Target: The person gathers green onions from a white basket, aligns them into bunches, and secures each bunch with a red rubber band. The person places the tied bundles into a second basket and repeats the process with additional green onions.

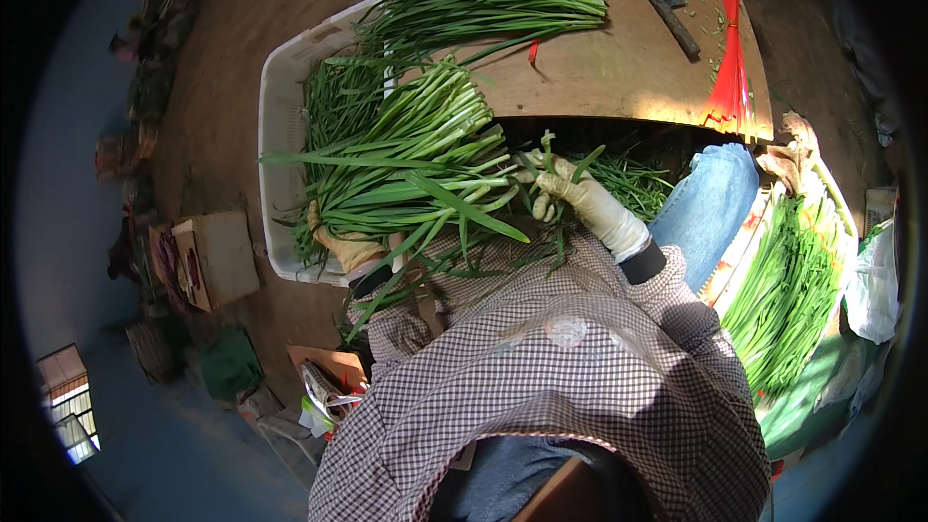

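Observation:
My left hand [346,245], in a soiled pale glove, holds a large bunch of green garlic chives [413,152] from below. The bunch's pale cut ends point to the right, and its leaves spread over a white plastic crate [272,94]. Beside those cut ends is my right hand [573,192], gloved too, with its fingers curled around a few loose chive leaves [549,159]. Stray leaves hang onto the checked apron [507,348] over my lap. More loose chives [631,181] lie beyond my right hand, partly in shadow under the board's edge.
A wooden board [616,80] carries another chive bunch [493,3] across a red strip, dark flat bars [663,7] and a bundle of red ties [732,65]. To the right, a container holds more chives [783,290]. A cardboard box [217,257] stands on the floor at left.

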